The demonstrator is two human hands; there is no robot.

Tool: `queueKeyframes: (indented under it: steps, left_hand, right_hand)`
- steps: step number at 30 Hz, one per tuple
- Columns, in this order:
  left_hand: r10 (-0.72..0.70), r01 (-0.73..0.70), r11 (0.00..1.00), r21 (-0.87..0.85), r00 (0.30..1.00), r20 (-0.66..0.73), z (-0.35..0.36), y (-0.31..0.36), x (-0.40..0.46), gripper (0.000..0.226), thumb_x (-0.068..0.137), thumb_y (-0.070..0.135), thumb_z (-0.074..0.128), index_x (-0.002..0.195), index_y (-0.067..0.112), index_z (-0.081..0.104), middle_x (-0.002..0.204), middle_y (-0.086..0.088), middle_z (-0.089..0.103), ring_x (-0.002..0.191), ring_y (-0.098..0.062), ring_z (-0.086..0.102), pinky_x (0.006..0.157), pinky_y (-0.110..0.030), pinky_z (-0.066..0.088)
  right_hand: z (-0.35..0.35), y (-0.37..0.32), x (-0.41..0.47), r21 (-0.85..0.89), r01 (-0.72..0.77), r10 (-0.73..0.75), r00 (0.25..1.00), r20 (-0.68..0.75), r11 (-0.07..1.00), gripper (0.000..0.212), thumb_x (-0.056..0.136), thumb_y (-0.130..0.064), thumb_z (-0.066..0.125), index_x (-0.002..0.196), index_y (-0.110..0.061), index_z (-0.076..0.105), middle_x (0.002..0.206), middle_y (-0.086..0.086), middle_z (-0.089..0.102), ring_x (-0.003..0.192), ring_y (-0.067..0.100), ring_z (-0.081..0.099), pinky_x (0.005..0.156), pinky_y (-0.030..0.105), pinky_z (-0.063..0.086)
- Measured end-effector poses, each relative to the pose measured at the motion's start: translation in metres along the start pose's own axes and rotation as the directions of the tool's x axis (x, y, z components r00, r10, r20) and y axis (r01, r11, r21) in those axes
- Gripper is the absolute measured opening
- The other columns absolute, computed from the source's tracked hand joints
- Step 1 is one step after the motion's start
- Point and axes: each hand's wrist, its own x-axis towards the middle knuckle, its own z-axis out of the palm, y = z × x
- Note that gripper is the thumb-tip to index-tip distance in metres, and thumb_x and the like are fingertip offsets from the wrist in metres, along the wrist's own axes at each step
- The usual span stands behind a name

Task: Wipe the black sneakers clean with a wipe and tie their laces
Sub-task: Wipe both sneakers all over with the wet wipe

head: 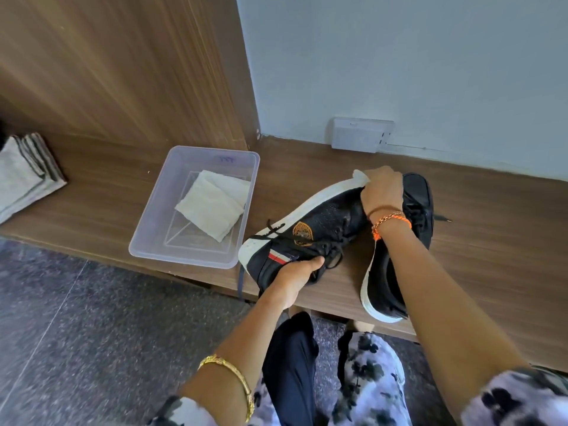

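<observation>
Holding a black sneaker (pixel 310 238) tilted on its side above the tabletop (pixel 479 229), sole turned toward the wall. Left hand (pixel 299 272) curled round the heel collar, fingers tucked out of sight inside. Right hand (pixel 382 190) pinching a white wipe (pixel 361 176) against the toe end of the sole; most of the wipe hidden under the fingers, so only a small corner shows. Lying just right of it, the second sneaker (pixel 399 259), its middle covered by the right forearm and its laces hard to make out. Sitting left of the shoes, a clear tub (pixel 172 241) with folded wipes (pixel 213 204) inside. Cut off at the left edge, a stack of grey cloths (pixel 24 173).
</observation>
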Motion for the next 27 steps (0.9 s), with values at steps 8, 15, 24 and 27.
queueKeyframes:
  steps: [8, 15, 24, 27]
  left_hand:
    - [-0.073, 0.073, 0.997, 0.014, 0.997, -0.011, 0.002, -0.003, 0.000, 0.020, 0.098, 0.005, 0.037, 0.108, 0.009, 0.054, 0.095, -0.003, 0.055, 0.092, -0.013, 0.048, 0.082, -0.023, 0.039]
    - [0.017, -0.012, 0.995, 0.096, 0.998, -0.053, 0.009, 0.005, -0.020, 0.041, 0.094, 0.018, 0.053, 0.131, 0.001, 0.049, 0.131, -0.006, 0.054, 0.128, -0.019, 0.046, 0.102, -0.025, 0.034]
    - [0.344, -0.227, 0.597, 0.770, 0.939, 0.011, -0.004, -0.007, -0.038, 0.063, 0.094, 0.035, 0.049, 0.139, -0.002, 0.025, 0.146, -0.015, 0.032, 0.136, -0.022, 0.035, 0.103, -0.021, 0.031]
    - [0.304, -0.194, 0.631, 0.751, 0.953, -0.009, 0.010, 0.006, -0.040, 0.041, 0.102, 0.011, 0.025, 0.140, -0.004, 0.025, 0.151, -0.019, 0.028, 0.139, -0.026, 0.030, 0.104, -0.023, 0.023]
  right_hand:
    - [0.020, -0.078, -0.090, 0.144, 0.472, -0.493, 0.839, 0.230, 0.870, 0.045, 0.080, 0.012, 0.038, 0.119, -0.004, 0.056, 0.126, 0.012, 0.055, 0.118, 0.027, 0.050, 0.098, 0.036, 0.046]
    - [-0.005, -0.039, -0.034, 0.023, 0.248, -0.249, 0.959, 0.136, 0.969, 0.042, 0.085, 0.009, 0.040, 0.122, -0.003, 0.055, 0.129, 0.016, 0.053, 0.122, 0.031, 0.046, 0.102, 0.037, 0.038]
    - [0.016, -0.094, -0.122, 0.318, 0.500, -0.592, 0.697, 0.405, 0.806, 0.042, 0.085, -0.015, 0.035, 0.118, -0.014, 0.062, 0.130, 0.008, 0.056, 0.123, 0.024, 0.048, 0.107, 0.046, 0.036]
    - [0.002, -0.079, -0.098, 0.287, 0.448, -0.520, 0.812, 0.267, 0.847, 0.048, 0.080, 0.011, 0.039, 0.115, -0.011, 0.064, 0.129, 0.005, 0.059, 0.124, 0.020, 0.049, 0.107, 0.025, 0.034]
